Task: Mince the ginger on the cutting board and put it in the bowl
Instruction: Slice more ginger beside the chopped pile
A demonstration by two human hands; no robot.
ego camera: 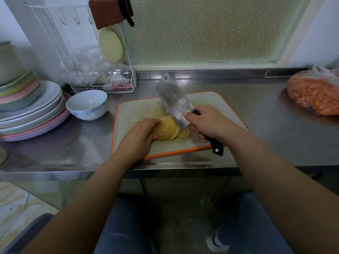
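My right hand (211, 123) grips the black-handled steel cleaver (174, 105); my left hand (141, 134), fingers curled, steadies the pale yellow sliced ginger (170, 131). Blade could nick those knuckles.

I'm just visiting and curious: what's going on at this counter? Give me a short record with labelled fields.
Activity: slicing ginger on the cutting board
Ginger state: fanned thin slices, not yet minced
Left hand: fingers curled, steadying the ginger
Right hand: grips the cleaver, blade at the slices
Bowl: white, left of the board, no ginger visible in it
Nearby: stacked plates far left, bag of orange food far right
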